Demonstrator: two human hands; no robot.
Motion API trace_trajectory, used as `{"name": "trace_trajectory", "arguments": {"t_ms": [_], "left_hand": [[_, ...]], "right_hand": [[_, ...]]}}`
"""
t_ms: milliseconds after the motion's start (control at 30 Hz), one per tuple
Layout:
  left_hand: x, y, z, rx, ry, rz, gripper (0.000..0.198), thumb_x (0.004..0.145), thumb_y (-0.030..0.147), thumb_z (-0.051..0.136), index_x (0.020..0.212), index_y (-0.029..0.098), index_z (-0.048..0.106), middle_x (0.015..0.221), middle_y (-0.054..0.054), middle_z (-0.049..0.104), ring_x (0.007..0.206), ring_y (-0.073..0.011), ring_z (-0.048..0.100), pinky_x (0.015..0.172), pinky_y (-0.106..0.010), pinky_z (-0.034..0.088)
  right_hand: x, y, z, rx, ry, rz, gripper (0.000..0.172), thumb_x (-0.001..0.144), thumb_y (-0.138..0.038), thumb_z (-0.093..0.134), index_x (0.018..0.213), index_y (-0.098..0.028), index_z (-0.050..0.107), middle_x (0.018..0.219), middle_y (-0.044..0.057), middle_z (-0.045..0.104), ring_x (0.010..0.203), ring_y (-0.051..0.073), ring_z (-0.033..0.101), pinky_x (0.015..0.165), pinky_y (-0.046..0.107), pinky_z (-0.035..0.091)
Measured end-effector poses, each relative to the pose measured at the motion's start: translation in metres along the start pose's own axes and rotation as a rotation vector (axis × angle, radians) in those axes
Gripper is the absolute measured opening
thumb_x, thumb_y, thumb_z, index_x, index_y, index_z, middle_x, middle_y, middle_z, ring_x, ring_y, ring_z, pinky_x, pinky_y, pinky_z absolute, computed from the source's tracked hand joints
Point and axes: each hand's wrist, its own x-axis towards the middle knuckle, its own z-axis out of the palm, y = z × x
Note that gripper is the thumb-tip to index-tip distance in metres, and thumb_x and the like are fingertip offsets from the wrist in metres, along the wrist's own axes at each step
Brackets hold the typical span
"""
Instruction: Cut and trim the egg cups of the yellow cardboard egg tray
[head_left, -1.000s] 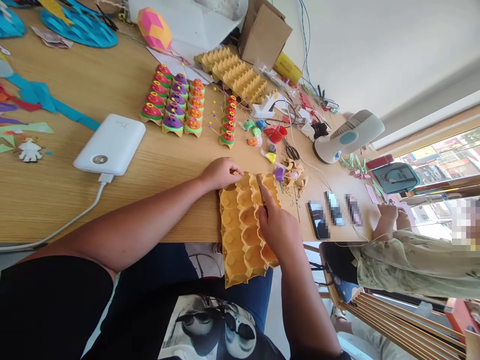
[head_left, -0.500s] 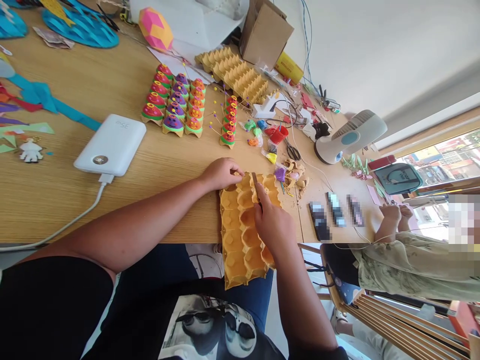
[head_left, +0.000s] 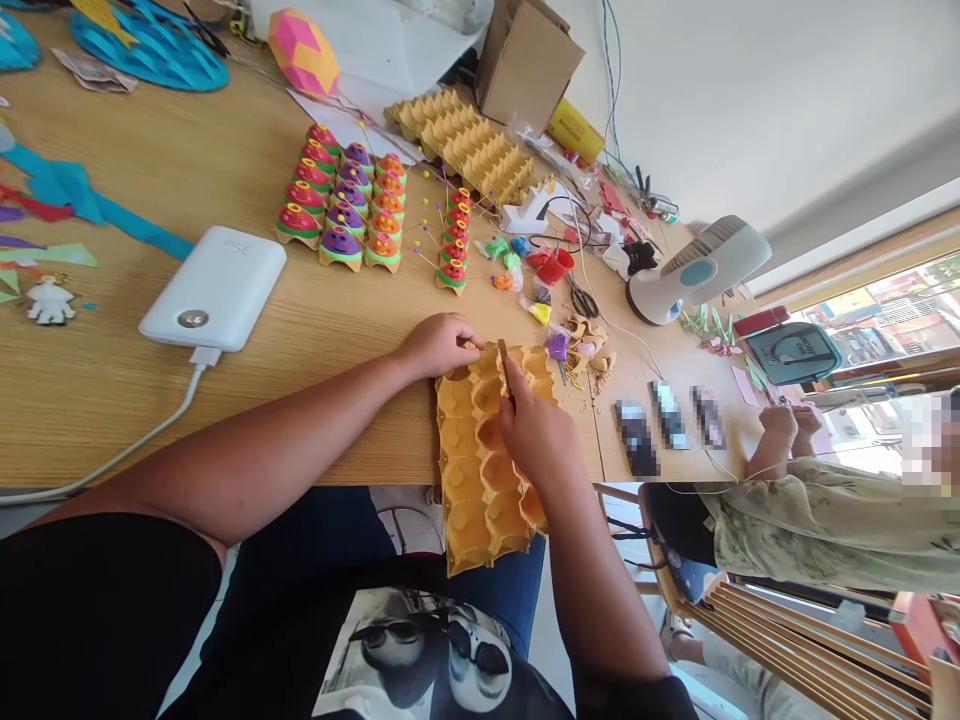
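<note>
A yellow egg carton [head_left: 474, 478] lies across the wooden table's [head_left: 150, 400] near edge and hangs over my lap. My left hand [head_left: 437, 345] is closed on the carton's far left corner and holds it down. My right hand [head_left: 534, 432] rests on the carton with its fingers wrapped round a small knife [head_left: 503, 362], whose blade stands in the far row of cups.
Painted carton cups [head_left: 343, 212] stand in rows further back, with a white power bank [head_left: 212, 288] and its cable at the left. Cut carton scraps [head_left: 587, 345], scissors [head_left: 581, 298], a white fan [head_left: 694, 272] and several phones lie to the right. Another person's hands [head_left: 784, 428] rest at the table's right end.
My right hand and the knife have shifted left along the carton's far row. My left hand has stayed on the corner.
</note>
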Motion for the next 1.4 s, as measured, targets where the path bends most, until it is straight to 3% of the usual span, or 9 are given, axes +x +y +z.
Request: {"name": "trace_trajectory", "arguments": {"t_ms": [267, 600, 867, 1133, 1400], "left_hand": [[0.000, 0.000, 0.001, 0.012, 0.009, 0.004, 0.030, 0.071, 0.035, 0.064, 0.086, 0.019, 0.084, 0.092, -0.005, 0.078, 0.082, -0.0207, 0.070, 0.084, -0.030, 0.056], [0.001, -0.001, 0.000, 0.035, -0.002, 0.018, 0.031, 0.072, 0.036, 0.064, 0.087, 0.020, 0.085, 0.093, -0.005, 0.078, 0.084, -0.0205, 0.070, 0.082, -0.029, 0.055], [0.001, -0.001, 0.002, 0.035, -0.002, -0.005, 0.032, 0.071, 0.037, 0.064, 0.089, 0.019, 0.085, 0.091, -0.004, 0.077, 0.081, -0.0196, 0.069, 0.081, -0.029, 0.054], [0.002, -0.002, 0.001, 0.018, -0.017, 0.013, 0.032, 0.071, 0.037, 0.064, 0.089, 0.020, 0.084, 0.095, -0.004, 0.078, 0.084, -0.0204, 0.069, 0.083, -0.031, 0.052], [0.001, -0.001, 0.003, 0.013, -0.001, 0.012, 0.031, 0.070, 0.035, 0.063, 0.087, 0.020, 0.084, 0.095, -0.004, 0.078, 0.087, -0.0208, 0.070, 0.084, -0.030, 0.054]], "right_hand": [[-0.002, 0.014, 0.005, 0.097, -0.003, -0.052, 0.065, 0.107, -0.038, 0.030, 0.169, -0.033, 0.014, 0.113, 0.007, 0.079, 0.094, 0.027, 0.074, 0.076, 0.034, 0.051], [0.013, 0.004, -0.003, 0.095, 0.003, -0.038, 0.065, 0.105, -0.035, 0.031, 0.168, -0.032, 0.018, 0.115, 0.008, 0.078, 0.099, 0.028, 0.074, 0.079, 0.036, 0.052], [-0.002, 0.003, -0.001, 0.019, -0.025, -0.025, 0.065, 0.107, -0.035, 0.031, 0.169, -0.030, 0.012, 0.112, 0.009, 0.079, 0.097, 0.028, 0.075, 0.079, 0.036, 0.052], [0.015, 0.001, -0.002, 0.028, -0.017, -0.037, 0.063, 0.107, -0.039, 0.029, 0.168, -0.031, 0.016, 0.115, 0.009, 0.078, 0.102, 0.029, 0.074, 0.080, 0.037, 0.052], [-0.003, -0.001, -0.001, -0.029, -0.042, -0.006, 0.066, 0.107, -0.036, 0.031, 0.170, -0.027, 0.009, 0.110, 0.009, 0.079, 0.098, 0.028, 0.075, 0.078, 0.036, 0.052]]}}
